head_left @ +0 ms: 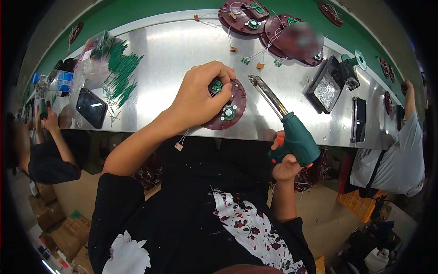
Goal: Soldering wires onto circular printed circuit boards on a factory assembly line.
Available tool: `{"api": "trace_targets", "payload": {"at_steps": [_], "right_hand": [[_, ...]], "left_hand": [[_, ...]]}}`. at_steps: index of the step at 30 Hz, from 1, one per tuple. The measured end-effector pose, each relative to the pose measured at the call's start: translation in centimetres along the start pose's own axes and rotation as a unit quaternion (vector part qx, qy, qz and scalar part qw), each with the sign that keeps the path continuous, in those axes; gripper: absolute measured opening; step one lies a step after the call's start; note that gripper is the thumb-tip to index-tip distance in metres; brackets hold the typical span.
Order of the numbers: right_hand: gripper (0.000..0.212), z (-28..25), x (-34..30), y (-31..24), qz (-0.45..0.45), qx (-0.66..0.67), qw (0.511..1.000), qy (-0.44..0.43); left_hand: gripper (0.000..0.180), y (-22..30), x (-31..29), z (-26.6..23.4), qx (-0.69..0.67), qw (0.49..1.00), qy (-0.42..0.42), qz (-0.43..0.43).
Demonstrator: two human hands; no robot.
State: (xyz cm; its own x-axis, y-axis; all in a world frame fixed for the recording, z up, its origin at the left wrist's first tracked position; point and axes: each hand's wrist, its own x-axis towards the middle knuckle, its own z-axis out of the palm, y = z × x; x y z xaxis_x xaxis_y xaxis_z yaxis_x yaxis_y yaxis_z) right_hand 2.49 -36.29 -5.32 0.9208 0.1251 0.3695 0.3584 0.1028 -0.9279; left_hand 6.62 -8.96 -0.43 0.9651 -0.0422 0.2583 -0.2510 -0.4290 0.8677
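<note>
A round maroon plastic casing point(237, 107) lies at the near edge of the metal bench. It carries a small round speaker-like part point(228, 113) and a green circuit board point(216, 87). My left hand point(203, 93) bends over the casing, its thumb and fingers closed on the upper part; whatever is between the fingertips is hidden. Thin wires hang off the near edge with a small pale tab point(179, 146) at their end. In my right hand point(286, 169) is a dark green soldering gun point(299, 140) with an orange-red trigger. Its metal tip points up and left, apart from the casing.
More maroon casings point(244, 20) with wired boards sit at the back. To the right are a black tray point(325, 86), a green solder spool point(360, 59) and a phone point(358, 119). Leftward lie green wires point(122, 68), another phone point(91, 108) and a bottle point(59, 81). Co-workers flank me.
</note>
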Motion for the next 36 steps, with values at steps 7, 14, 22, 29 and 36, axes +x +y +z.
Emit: {"api": "trace_targets", "payload": {"at_steps": [7,14,22,29,36], "right_hand": [[0.078,-0.1,-0.2,0.1,0.000,-0.051,0.999,-0.017],[0.078,-0.1,0.1,0.1,-0.007,-0.058,0.998,0.000],[0.075,0.2,0.1,0.1,-0.005,-0.036,0.999,0.023],[0.073,0.5,0.2,0.1,-0.037,-0.066,0.997,0.028],[0.066,0.2,0.4,-0.1,-0.035,-0.013,0.998,0.049]], "left_hand": [[0.009,0.1,0.0,-0.4,0.016,1.000,0.004,0.010],[0.034,1.9,-0.9,-2.8,0.230,0.971,-0.030,0.058],[0.104,3.3,-1.8,-5.0,0.355,0.916,-0.168,0.088],[0.075,1.2,8.3,-12.0,0.414,0.889,0.193,0.027],[0.062,0.9,13.2,-8.1,0.289,0.948,0.106,0.076]]}}
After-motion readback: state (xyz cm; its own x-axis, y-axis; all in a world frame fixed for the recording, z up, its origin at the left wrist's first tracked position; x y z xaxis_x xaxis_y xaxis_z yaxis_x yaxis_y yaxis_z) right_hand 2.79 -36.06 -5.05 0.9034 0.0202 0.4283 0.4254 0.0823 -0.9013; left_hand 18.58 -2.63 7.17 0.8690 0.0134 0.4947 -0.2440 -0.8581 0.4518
